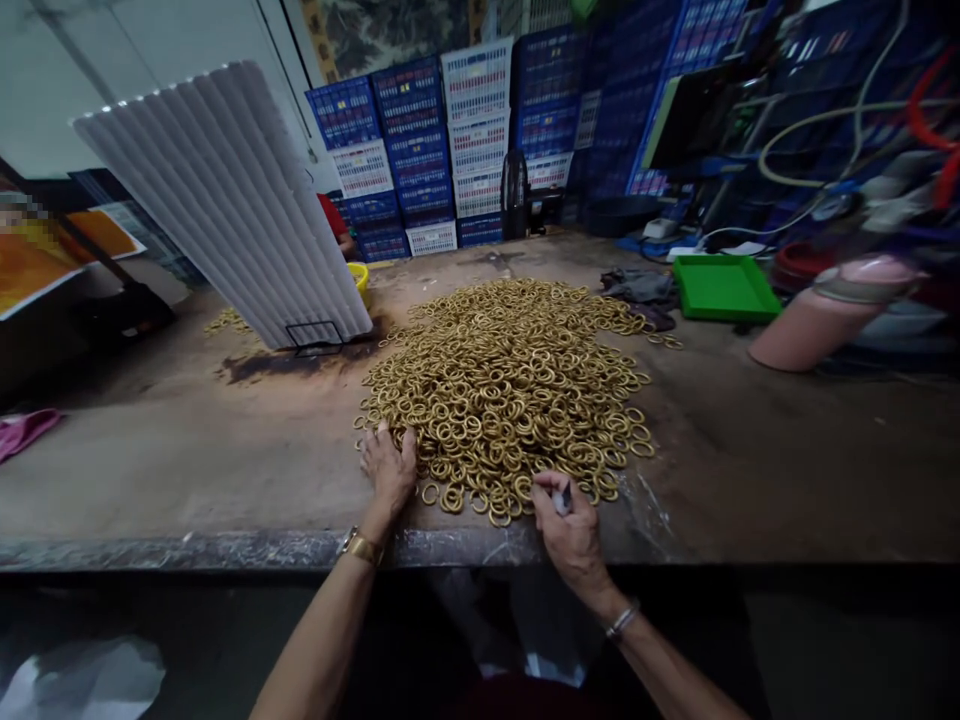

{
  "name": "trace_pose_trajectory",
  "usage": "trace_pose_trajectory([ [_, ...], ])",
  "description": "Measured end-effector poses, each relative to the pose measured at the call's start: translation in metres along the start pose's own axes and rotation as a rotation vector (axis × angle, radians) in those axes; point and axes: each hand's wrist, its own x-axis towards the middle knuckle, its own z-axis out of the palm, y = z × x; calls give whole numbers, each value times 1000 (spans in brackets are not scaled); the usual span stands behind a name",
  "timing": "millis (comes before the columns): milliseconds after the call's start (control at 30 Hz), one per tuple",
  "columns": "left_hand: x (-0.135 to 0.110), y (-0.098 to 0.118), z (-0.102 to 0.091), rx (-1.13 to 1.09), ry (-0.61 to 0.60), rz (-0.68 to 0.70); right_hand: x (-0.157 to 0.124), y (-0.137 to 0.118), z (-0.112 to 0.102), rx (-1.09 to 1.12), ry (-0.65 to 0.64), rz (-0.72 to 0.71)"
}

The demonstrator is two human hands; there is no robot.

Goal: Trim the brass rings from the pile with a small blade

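A broad heap of brass-coloured metal rings (510, 380) lies on the worktable. My left hand (388, 462) rests at the heap's near left edge, fingers spread and touching rings; I see nothing gripped in it. At the near right edge, my right hand (570, 530) is closed around a short pen-like tool (562, 499) with a dark tip and a greyish body. Its fingertips are close to the rings; whether they also pinch a ring I cannot tell.
A tall corrugated white panel (225, 200) leans in a wire stand (313, 338) at left. A green tray (726, 287), dark cloth (641, 288) and pink cylinder (814, 320) are at right. Blue and white crates (416, 150) are stacked behind; a person's red sleeve (330, 213) shows past the panel.
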Motion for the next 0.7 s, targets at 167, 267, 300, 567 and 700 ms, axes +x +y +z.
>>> trace_pose_trajectory([
  [167,-2,23,11,-46,36,-62,-1,-5,0,-17,-7,30],
  [267,-4,22,10,-95,45,-9,-2,-6,0,-17,-5,29],
  [300,-7,21,7,-113,67,19,-2,-6,1,-14,0,27],
  [567,-78,48,-36,-531,97,536,2,-15,0,109,-66,109],
  [700,-109,60,-37,-721,-127,592,1,-34,-3,313,-203,317],
])
